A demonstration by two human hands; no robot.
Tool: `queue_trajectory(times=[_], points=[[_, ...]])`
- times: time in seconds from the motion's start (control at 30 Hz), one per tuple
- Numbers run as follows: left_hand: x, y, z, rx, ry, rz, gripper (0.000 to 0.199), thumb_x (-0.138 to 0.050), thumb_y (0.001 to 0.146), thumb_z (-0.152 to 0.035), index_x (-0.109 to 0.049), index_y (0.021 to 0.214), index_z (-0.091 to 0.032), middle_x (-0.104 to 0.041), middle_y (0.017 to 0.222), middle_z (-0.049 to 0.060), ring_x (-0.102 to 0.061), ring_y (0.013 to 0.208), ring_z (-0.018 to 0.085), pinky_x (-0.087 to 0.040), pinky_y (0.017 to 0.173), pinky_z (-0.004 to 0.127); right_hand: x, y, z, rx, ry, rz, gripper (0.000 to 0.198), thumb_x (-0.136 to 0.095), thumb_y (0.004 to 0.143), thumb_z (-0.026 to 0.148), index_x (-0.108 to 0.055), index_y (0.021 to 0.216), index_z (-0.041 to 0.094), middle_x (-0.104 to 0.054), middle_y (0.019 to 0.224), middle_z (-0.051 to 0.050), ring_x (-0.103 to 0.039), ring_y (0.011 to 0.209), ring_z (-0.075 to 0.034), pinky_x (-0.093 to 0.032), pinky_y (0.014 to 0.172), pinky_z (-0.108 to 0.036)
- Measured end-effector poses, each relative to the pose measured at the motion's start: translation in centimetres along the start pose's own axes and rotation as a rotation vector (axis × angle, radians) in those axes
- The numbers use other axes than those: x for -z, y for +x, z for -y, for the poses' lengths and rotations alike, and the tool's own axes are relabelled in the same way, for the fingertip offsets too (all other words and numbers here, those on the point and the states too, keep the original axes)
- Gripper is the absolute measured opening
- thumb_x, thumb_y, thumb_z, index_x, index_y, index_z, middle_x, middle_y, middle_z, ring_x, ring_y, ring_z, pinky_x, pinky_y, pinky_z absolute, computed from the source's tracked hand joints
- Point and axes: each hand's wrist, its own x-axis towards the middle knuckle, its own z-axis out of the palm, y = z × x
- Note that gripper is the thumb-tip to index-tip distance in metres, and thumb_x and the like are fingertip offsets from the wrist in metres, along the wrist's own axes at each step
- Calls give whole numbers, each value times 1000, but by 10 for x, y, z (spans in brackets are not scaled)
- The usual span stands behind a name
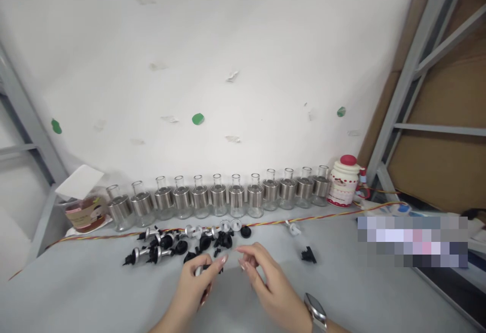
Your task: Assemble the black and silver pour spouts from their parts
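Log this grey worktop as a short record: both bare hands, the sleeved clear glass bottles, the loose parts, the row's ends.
left hand: holds a small silver-and-black part
right hand: thumb and forefinger close together; whether they hold anything is unclear
bottles: twelve clear glass bottles with brushed-metal sleeves, upright in a row
loose parts: cluster of black and silver parts, mostly left of centre
apart, right: small black piece
row ends: brown-labelled container left, cream jar with red lid right

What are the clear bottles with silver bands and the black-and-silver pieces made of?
The clear bottles look like smooth glass: see-through, shiny rims. Their silver bands seem brushed metal, softly gleaming. The black-and-silver pieces: maybe metal where shiny, plastic or rubber where dull black.
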Motion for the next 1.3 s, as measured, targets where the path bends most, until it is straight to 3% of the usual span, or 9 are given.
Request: queue_trajectory(times=[0.17,0.43,0.6,0.73,0.83,0.93,1.03,1.1,1.3], points=[[-1,-1,-2,-88,113,-33,46,-60,59,-51,-30,42,-21,-25,26,-11,-20,25,4,-16,30,17,1,2,-2,-81,27,-56,21,-35,87,26,-42,107,23,-49,86,-2,-49,73,-13,-41,73,-26],[2,-3,-8,-220,324,-81,44,-61,61,-42,-28,40,-21,-25,37,-8,-28,37,7,-22,38,19,-2,2,-4,-14,-43,-164,25,-36,86,22,-38,110,24,-43,95,-4,-50,75,-14,-40,77,-28],[23,-4,-26,-493,875,-303,32,-51,72,-45,-45,54,-20,-44,52,-4,-45,50,13,-31,49,21,5,7,-13,-67,-104,-249,24,-37,85,21,-41,108,22,-43,93,-4,-49,73,-14,-40,76,-30],[36,-3,-38,-380,1366,-392,28,-31,84,-34,-54,81,-18,-57,74,6,-57,63,20,-35,49,24,3,8,-20,-141,-116,-259,23,-37,83,19,-40,105,21,-45,88,-3,-50,70,-14,-42,72,-30],[44,-3,-39,-298,1602,-425,31,-25,86,-20,-55,83,-14,-58,73,10,-60,62,25,-37,46,27,1,8,-20,-151,-176,-218,23,-35,82,16,-41,104,21,-46,92,-4,-52,69,-13,-44,70,-28],[52,-3,-35,-249,1711,-435,30,-27,81,-7,-56,76,-12,-57,70,11,-60,63,26,-39,47,27,6,11,-18,-118,-439,-160,26,-35,81,13,-44,104,21,-46,102,-7,-53,79,-16,-42,73,-29],[57,-3,-30,-228,1724,-426,31,-29,75,1,-58,75,-10,-57,71,13,-59,66,25,-40,48,27,24,17,-21,-110,-964,-189,29,-42,77,11,-49,104,18,-45,113,-15,-47,95,-27,-34,80,-41],[58,-3,-28,-223,1692,-431,29,-31,75,0,-58,75,-10,-56,73,13,-58,66,25,-40,49,27,41,20,-28,-189,-1237,-254,28,-41,78,12,-49,105,15,-48,110,-19,-48,91,-30,-32,75,-45],[50,-9,-36,-311,1584,-499,20,-38,79,-17,-57,77,-13,-53,79,13,-53,75,27,-39,51,27,77,22,-57,-341,-1325,-227,17,-40,81,19,-57,81,14,-57,79,-16,-52,76,-31,-29,67,-45]])
